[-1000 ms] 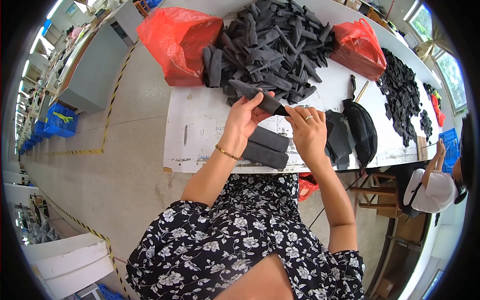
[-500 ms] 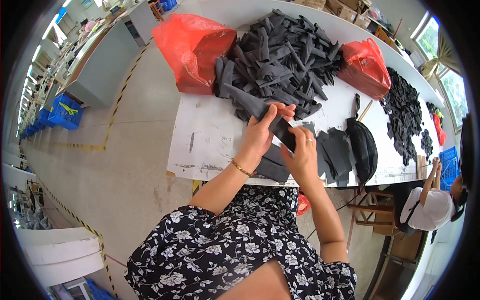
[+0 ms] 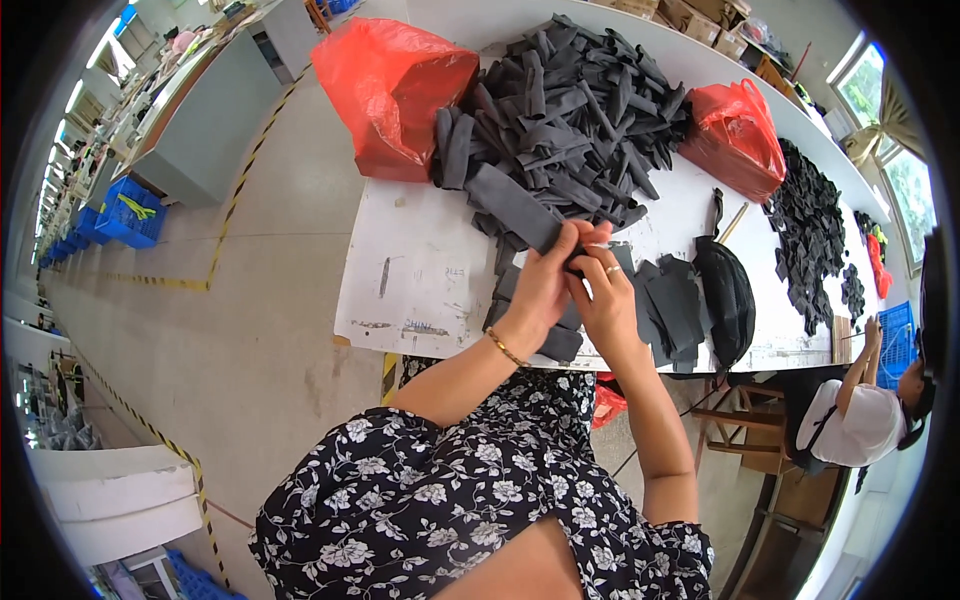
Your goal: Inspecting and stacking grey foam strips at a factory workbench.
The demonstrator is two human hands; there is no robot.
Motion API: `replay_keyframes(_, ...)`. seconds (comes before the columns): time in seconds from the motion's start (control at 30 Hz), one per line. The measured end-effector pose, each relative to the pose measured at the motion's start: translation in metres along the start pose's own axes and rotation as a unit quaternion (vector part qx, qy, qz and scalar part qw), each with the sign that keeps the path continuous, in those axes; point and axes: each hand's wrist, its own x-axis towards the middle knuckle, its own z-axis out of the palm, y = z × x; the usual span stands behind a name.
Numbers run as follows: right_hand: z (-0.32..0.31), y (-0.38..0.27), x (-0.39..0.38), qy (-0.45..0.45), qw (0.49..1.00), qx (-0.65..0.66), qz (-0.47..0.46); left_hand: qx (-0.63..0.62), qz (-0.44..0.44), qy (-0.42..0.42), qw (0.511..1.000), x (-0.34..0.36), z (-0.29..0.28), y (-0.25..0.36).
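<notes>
So the left forearm angles in from the near side, and the left hand (image 3: pixel 545 283) has the near end of a dark grey strip (image 3: pixel 512 203) pinched between thumb and fingers. Right hand (image 3: pixel 607 300) is bent in at that same end, fingers curled; can't tell if it's gripping. Strip's flat, matte, fabric-looking, slanting far-left over the scuffed white table (image 3: pixel 415 265) toward a heap of similar floppy pieces (image 3: pixel 570 115). Shiny, crinkly red bag (image 3: pixel 395 100) far left.
</notes>
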Motion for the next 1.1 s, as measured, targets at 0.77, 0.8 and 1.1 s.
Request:
replay_keyframes(0.77,-0.003,0.015,0.002,0.025,0.998,0.059,-0.019,-0.041,0.077,0.072,0.994,0.008,0.009,0.010)
replay_keyframes(0.8,-0.003,0.015,0.002,0.023,0.998,0.063,-0.008,-0.042,0.078,0.071,0.994,0.008,0.009,0.009)
replay_keyframes(1.1,-0.001,0.016,0.001,0.020,0.998,0.065,-0.007,-0.044,0.078,0.082,0.993,0.006,0.008,0.005)
